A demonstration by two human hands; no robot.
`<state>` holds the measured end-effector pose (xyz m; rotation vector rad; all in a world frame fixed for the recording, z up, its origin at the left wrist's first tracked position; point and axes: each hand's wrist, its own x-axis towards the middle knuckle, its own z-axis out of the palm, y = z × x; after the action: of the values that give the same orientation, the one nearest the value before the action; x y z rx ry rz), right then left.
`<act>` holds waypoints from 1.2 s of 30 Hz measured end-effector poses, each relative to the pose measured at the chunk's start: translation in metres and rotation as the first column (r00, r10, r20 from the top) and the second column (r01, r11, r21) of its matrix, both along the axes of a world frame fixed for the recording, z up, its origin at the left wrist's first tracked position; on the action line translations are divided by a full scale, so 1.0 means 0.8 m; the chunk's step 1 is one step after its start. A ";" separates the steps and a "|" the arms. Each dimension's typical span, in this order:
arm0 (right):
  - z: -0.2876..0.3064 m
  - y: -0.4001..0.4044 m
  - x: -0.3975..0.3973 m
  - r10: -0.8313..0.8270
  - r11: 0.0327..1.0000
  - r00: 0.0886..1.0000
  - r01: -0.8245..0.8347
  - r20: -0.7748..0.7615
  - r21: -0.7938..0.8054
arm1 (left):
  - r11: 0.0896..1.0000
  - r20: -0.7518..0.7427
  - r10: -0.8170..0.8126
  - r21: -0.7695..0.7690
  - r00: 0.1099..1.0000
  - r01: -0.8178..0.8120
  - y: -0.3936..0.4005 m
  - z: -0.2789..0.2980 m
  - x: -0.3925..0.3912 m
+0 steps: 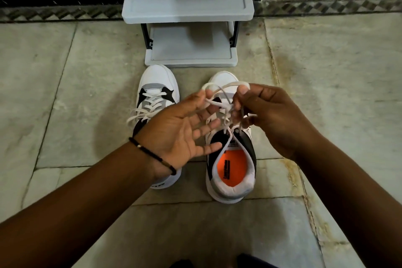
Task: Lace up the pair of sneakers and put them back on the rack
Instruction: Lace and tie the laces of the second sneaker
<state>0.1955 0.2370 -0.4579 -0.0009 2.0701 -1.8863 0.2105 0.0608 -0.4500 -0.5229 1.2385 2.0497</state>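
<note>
A: What is seen closest to the camera?

B: Two bare forearms are extended over the stone floor [87, 85]. A dark beaded bracelet [152, 154] is worn on the left wrist.

A: How is the left hand [180, 128] held?

B: It is turned palm up with the fingers spread and mostly straight. A strand of the white lace [219, 89] is pinched between its thumb and forefinger tip, while the other fingers are left relaxed above the gap between the shoes.

A: And the right hand [265, 115]?

B: It is curled, and the same lace is gripped in its fingertips, a loop being held up at the thumb. The lace is stretched between both hands above the tongue.

A: Where is the shoe being worked on?

B: The right sneaker [232, 172] is stood upright on the floor under the hands, heel toward the camera, its orange insole [233, 168] left exposed. Its lace ends are raised and tangled, and no finished bow can be made out.

A: And the other one?

B: The left sneaker [158, 85] is set just beside it, partly covered by the left hand and wrist. Its lacing is threaded across the eyelets, with a loose end trailing off the left side.

A: What is found beyond?

B: A grey shoe rack [187, 11] is stood against the wall, its lowest shelf just past the toes; nothing is seen on the two visible shelves.
</note>
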 end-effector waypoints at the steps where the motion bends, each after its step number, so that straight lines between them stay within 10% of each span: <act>1: 0.000 0.002 0.000 -0.035 0.999 0.999 0.035 -0.012 -0.010 | 0.999 -0.019 0.032 0.025 0.999 -0.031 -0.008 0.002 0.000; 6: -0.004 0.022 -0.003 -0.211 0.977 0.977 0.211 -0.009 0.031 | 0.982 -0.136 0.187 0.031 0.973 -0.185 -0.047 0.000 -0.009; 9: -0.014 0.033 0.004 -0.294 0.918 0.946 0.319 -0.135 0.237 | 0.939 -0.273 0.172 -0.244 0.946 -0.242 -0.071 -0.004 -0.015; 13: -0.026 0.074 0.017 -0.359 0.827 0.927 0.370 -0.110 0.423 | 0.603 -0.435 -0.202 -0.761 0.877 -0.238 -0.120 -0.017 -0.014; 17: -0.040 0.094 0.036 -0.231 0.818 0.933 0.034 0.275 0.574 | 0.440 -0.302 -0.346 -0.888 0.888 -0.130 -0.119 -0.033 -0.004; 22: -0.031 0.071 0.033 -0.155 0.633 0.969 0.246 -0.191 0.734 | -0.103 -0.187 -0.555 -0.951 0.810 -0.290 -0.098 -0.024 -0.013; 26: -0.015 0.027 0.035 0.102 0.701 0.988 0.012 -0.117 0.713 | 0.008 -0.206 -0.816 -0.939 0.540 -0.344 -0.040 -0.013 -0.012; 30: -0.031 0.002 0.044 0.169 0.619 0.974 0.013 -0.149 0.785 | -0.108 0.049 -0.934 -0.983 0.354 -0.150 0.007 -0.034 0.001; 36: -0.033 0.003 0.039 0.216 0.611 0.960 0.009 -0.177 0.792 | 0.015 -0.081 -0.930 -0.983 0.360 -0.181 0.003 -0.042 0.009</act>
<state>0.2268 0.2395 -0.4842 -0.1600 2.8420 -0.7732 0.2175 0.0634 -0.4839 0.5842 2.8306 0.3430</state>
